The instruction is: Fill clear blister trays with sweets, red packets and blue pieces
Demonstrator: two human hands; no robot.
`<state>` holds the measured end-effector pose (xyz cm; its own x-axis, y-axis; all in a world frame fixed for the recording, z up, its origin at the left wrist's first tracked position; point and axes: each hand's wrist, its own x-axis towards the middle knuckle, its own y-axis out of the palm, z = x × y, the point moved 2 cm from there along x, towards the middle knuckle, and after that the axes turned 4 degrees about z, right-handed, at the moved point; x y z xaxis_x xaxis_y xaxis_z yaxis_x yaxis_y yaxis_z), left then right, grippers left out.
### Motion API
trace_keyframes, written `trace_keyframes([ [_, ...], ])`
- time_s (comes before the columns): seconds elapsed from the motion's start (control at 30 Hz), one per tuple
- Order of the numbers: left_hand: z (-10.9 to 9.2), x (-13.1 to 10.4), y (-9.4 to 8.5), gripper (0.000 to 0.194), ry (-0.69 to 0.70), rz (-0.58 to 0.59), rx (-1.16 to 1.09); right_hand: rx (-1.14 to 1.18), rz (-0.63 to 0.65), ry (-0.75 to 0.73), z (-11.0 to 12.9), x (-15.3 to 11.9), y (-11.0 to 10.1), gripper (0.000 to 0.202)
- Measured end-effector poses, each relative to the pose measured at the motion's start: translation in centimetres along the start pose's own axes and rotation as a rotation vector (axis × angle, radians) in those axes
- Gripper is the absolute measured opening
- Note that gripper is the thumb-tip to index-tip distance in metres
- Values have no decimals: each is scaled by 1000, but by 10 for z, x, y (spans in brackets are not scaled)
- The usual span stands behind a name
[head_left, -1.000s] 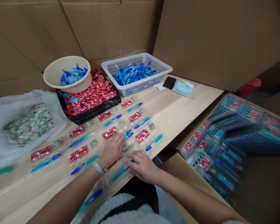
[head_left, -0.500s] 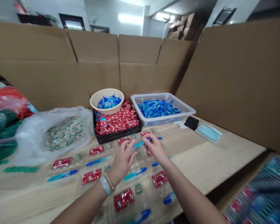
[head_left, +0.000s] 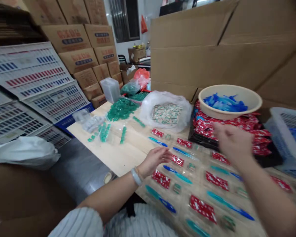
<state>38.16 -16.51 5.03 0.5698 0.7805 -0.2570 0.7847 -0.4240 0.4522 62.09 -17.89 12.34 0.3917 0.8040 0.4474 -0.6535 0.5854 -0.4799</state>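
Observation:
My left hand (head_left: 156, 161), with a pale bracelet at the wrist, hovers over the clear trays with its fingers stretched and nothing in them. My right hand (head_left: 233, 141) is raised in front of the black bin; it is blurred and its fingers are bent, so what it holds is hidden. Below them lie clear trays, each with a red patterned packet (head_left: 202, 208), a blue and teal pen-like piece (head_left: 230, 204) and a small green and white packet (head_left: 228, 223). Behind stands a cream bowl (head_left: 230, 114) of blue pieces on red packets (head_left: 204, 126) in a black bin (head_left: 203, 142).
A white plastic bag (head_left: 148, 110) of small packets stands left of the bin. Green pieces (head_left: 122, 109) and clear containers (head_left: 110, 90) lie at the table's far left. A white basket (head_left: 281, 131) is at right, cardboard (head_left: 182, 62) behind, stacked cartons (head_left: 82, 59) at left.
The view has swung left. My hands have moved apart, and the blue piece that was between them no longer shows there. My left hand is now empty.

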Motion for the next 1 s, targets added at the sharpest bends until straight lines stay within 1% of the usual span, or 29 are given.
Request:
trace_keyframes([
  [0.07, -14, 6, 8, 43, -19, 105, -262, -83, 153, -232, 54, -30, 75, 39],
  [0.1, -24, 7, 8, 50, -17, 147, -345, -95, 245, -318, 72, -44, 108, 38],
  [0.13, -36, 5, 2, 57, -13, 183, -391, -124, 333, -400, 82, -54, 135, 40],
  [0.17, -48, -1, -9, 63, -5, 208, -396, -171, 413, -471, 85, -61, 157, 41],
  [0.2, -61, -9, -27, 66, 16, 215, -360, -229, 460, -502, 82, -64, 173, 42],
  [0.23, -73, -19, -51, 66, 53, 199, -280, -292, 493, -507, 76, -65, 187, 41],
  [0.27, -84, -31, -81, 64, 109, 144, -163, -348, 517, -489, 70, -64, 198, 39],
  [0.3, -94, -43, -114, 58, 193, 36, -8, -388, 537, -460, 65, -62, 211, 36],
  [0.33, -101, -54, -149, 52, 270, -108, 192, -409, 564, -436, 64, -62, 225, 33],
  [0.4, -107, -72, -214, 49, 381, -512, 636, -393, 653, -436, 74, -66, 261, 30],
  [0.43, -106, -77, -239, 49, 429, -681, 849, -376, 704, -459, 84, -72, 282, 30],
  [0.47, -102, -80, -259, 50, 453, -808, 1038, -368, 749, -480, 94, -79, 303, 32],
  [0.5, -96, -80, -272, 53, 460, -884, 1203, -380, 793, -495, 104, -88, 322, 39],
  [0.53, -89, -78, -281, 56, 449, -910, 1342, -407, 829, -502, 110, -96, 338, 49],
  [0.57, -82, -76, -285, 60, 428, -902, 1450, -447, 850, -500, 114, -105, 348, 59],
  [0.6, -76, -74, -287, 64, 409, -867, 1529, -492, 858, -493, 114, -113, 353, 65],
  [0.63, -71, -73, -287, 66, 399, -820, 1582, -526, 860, -486, 112, -119, 354, 67],
  [0.7, -66, -74, -286, 65, 403, -723, 1631, -555, 851, -492, 104, -130, 344, 58],
  [0.77, -65, -75, -286, 57, 413, -650, 1640, -564, 832, -506, 96, -137, 329, 46],
  [0.83, -65, -73, -288, 48, 411, -628, 1636, -586, 829, -519, 91, -139, 319, 34],
  [0.9, -66, -69, -288, 41, 410, -626, 1619, -611, 849, -543, 88, -138, 314, 27],
  [1.0, -68, -64, -280, 37, 416, -639, 1600, -616, 898, -566, 85, -131, 308, 27],
])
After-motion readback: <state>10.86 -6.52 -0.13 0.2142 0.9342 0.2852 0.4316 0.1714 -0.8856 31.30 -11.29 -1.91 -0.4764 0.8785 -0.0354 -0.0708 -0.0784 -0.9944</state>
